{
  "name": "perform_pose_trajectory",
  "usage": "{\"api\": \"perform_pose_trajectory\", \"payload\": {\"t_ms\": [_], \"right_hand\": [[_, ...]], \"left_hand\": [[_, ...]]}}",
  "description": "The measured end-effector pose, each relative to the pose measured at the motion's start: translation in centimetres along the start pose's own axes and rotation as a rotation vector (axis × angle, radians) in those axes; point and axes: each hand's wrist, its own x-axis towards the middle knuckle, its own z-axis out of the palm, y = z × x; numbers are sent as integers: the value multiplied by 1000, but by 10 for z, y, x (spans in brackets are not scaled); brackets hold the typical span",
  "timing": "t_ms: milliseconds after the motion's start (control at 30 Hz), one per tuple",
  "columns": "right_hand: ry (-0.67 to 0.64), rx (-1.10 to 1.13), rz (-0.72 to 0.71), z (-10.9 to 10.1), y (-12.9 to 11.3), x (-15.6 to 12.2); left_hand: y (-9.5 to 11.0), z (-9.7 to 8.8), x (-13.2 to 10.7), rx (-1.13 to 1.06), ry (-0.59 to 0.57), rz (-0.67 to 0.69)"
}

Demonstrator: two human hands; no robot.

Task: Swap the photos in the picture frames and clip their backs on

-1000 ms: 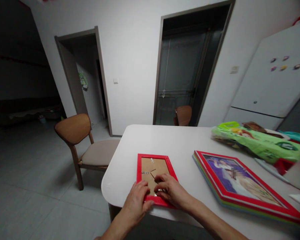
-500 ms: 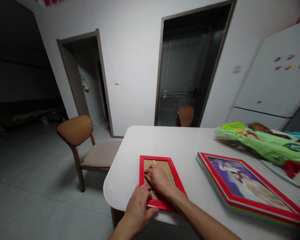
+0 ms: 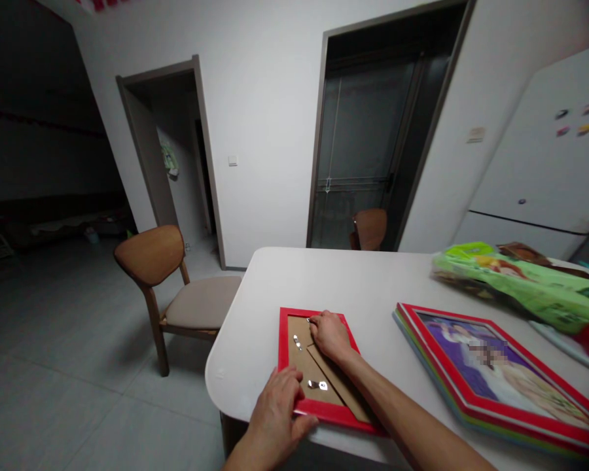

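Note:
A red picture frame (image 3: 283,340) lies face down at the table's near edge, its brown backing board (image 3: 302,366) showing. My left hand (image 3: 277,409) grips the frame's lower left corner, fingers over the side and thumb along the bottom edge. At the frame's top, my right hand (image 3: 331,337) is closed, its fingertips at a small metal clip (image 3: 309,320) that they partly cover. Other metal clips (image 3: 317,385) show on the left and bottom of the board. A brown stand leg (image 3: 341,383) runs down the board, partly under my right forearm.
To the right lies a stack of colored frames (image 3: 422,360), the top one red with a photo in it. Behind it is a green plastic package (image 3: 520,278). A wooden chair (image 3: 150,255) stands left of the white table (image 3: 334,275).
My right hand has moved from the left side of the backing board to the clip at the top. The left clip and the stand leg now show. My left hand still holds the corner.

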Motion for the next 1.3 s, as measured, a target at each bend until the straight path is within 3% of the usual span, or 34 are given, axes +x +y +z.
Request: {"api": "perform_pose_trajectory", "payload": {"t_ms": [233,433,567,800,967,1167,1300], "right_hand": [[-29,45,-52,-8,-3,-6],[-161,111,-186,-42,36,-30],[-188,110,-275,-48,52,-48],[-42,60,-155,-34,43,-48],[38,96,-136,-39,36,-59],[-85,62,-157,-48,17,-89],[-76,80,-140,-45,10,-94]], "left_hand": [[-1,0,0,-2,-1,-3],[1,-1,0,0,-7,-15],[1,-1,0,2,-7,-21],[1,0,-1,23,-4,-4],[-1,0,-1,20,6,-4],[-1,1,-2,28,11,0],[0,2,-3,-1,17,-13]]}}
